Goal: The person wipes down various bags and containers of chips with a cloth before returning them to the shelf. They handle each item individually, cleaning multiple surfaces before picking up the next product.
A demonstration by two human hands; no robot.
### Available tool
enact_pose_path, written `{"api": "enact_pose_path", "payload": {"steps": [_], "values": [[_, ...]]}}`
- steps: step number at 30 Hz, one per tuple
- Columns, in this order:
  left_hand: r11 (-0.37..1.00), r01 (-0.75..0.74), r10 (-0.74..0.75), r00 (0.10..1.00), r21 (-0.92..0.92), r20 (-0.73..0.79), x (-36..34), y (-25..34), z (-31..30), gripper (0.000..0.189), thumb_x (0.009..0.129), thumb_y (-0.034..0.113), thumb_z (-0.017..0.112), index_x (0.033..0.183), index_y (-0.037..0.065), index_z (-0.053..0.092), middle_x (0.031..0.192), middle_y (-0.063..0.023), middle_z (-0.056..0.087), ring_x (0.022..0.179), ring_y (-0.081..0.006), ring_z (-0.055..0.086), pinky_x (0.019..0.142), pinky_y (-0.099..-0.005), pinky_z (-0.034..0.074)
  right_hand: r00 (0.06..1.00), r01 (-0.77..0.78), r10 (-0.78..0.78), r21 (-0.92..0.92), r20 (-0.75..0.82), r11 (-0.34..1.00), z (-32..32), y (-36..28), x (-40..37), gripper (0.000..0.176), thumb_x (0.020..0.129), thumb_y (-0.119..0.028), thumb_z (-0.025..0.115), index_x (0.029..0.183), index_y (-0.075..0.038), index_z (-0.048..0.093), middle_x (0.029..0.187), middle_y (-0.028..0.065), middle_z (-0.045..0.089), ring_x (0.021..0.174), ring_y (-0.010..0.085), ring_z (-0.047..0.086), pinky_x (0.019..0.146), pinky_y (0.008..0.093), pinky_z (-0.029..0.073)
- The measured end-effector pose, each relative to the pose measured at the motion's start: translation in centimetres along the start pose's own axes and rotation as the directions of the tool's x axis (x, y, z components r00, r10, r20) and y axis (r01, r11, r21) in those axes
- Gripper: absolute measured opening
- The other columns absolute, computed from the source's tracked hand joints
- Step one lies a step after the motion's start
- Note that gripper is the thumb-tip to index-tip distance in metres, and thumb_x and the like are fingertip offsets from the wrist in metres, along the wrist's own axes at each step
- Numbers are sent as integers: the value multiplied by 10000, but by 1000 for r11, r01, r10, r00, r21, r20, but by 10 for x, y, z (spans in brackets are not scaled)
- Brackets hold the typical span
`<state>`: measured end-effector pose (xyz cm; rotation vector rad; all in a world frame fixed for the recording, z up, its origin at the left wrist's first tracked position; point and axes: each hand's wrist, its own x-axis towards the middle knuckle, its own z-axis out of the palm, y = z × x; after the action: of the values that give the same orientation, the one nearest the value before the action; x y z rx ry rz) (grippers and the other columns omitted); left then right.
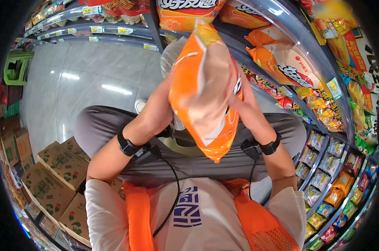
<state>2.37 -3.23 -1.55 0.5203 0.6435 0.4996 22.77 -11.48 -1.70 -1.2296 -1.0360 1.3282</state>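
1. Handling an orange-and-cream snack bag (pixel 214 100) above the lap (pixel 202 170), held from both sides between left hand (pixel 162 98) and right hand (pixel 247 102); hard to make out exact finger placement through the blur.
2. Calling next, probably, for even support without crushing.
3. Note cardboard cartons (pixel 47 188) near the left knee (pixel 91 121), showing no contents.
4. See on the right-hand shelf (pixel 344 117) more orange 好友趣 snack bags (pixel 292 65); lower down, rows of small packets (pixel 335 164).

The left hand (pixel 163 99) and right hand (pixel 246 102) grip an orange snack bag (pixel 212 104) between them, tilted, above the person's grey trousers (pixel 108 129); similar orange bags (pixel 288 58) sit on the shelf (pixel 288 23) beyond; cardboard cartons (pixel 51 184) stand at the left; small packets (pixel 321 179) line racks at the right.
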Motion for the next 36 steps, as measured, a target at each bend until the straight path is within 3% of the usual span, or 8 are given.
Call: {"api": "enact_pose_path", "payload": {"steps": [2,5,9,20,24,27,33,36], "values": [[996,11,-19,997,-91,-79,0,8,5,497,1052,380,410,1405,31,434,1341,-84,563,1189,-172,567,1009,-321,451,963,-247,268,370,-8,896,-6,3,-2,694,983,-347,558,1521,-40,242,1509,113,378,1348,204,423,1117,355,349],[995,-73,84,982,72,-169,-3,13,5,431,1039,321,475,1355,28,485,1249,-66,606,1081,-130,606,932,-287,482,935,-311,339,690,101,653,-7,1,0,591,1023,-392,472,1497,-75,315,1472,82,452,1300,198,493,1084,380,409],[914,-226,253,967,336,-38,-13,11,12,384,1011,213,558,1322,-6,514,1202,-41,613,1053,-83,571,913,-257,458,954,-243,294,740,63,627,1,0,1,570,1021,-410,468,1465,-71,352,1428,77,503,1278,192,518,1074,369,422],[793,-213,238,971,571,32,-4,9,19,459,856,207,772,1200,-16,567,1083,-45,650,957,-97,597,819,-267,495,850,143,-4,224,-527,964,-1,-5,8,542,914,-204,700,1323,5,413,1214,85,571,1094,138,565,961,299,454],[600,-370,333,922,709,200,12,-3,16,541,797,201,818,1204,-38,555,1093,-86,652,935,-134,612,833,-307,502,769,243,-179,22,-613,970,-6,-2,10,591,910,-169,707,1370,2,377,1226,88,554,1125,139,531,984,299,430],[223,-554,516,765,802,385,30,-14,11,509,815,184,802,1200,-45,561,1064,-100,656,916,-144,620,796,-298,515,758,265,-244,-56,-605,963,-10,2,11,556,937,-161,670,1378,4,373,1232,82,543,1141,137,509,999,293,410],[566,-501,537,827,654,169,54,-14,25,450,829,147,773,1181,-55,578,1052,-133,677,885,-182,650,783,-321,524,784,275,-244,-33,-571,961,-7,15,9,512,983,-129,588,1417,-5,349,1301,94,480,1197,150,467,1014,303,390],[467,-568,589,772,678,241,62,-11,30,426,832,205,766,1141,-42,608,1023,-147,688,882,-237,664,796,-360,516,767,317,-308,-85,-563,944,-7,6,4,581,958,-105,612,1446,-5,312,1365,109,438,1264,184,430,1064,328,350]]}}
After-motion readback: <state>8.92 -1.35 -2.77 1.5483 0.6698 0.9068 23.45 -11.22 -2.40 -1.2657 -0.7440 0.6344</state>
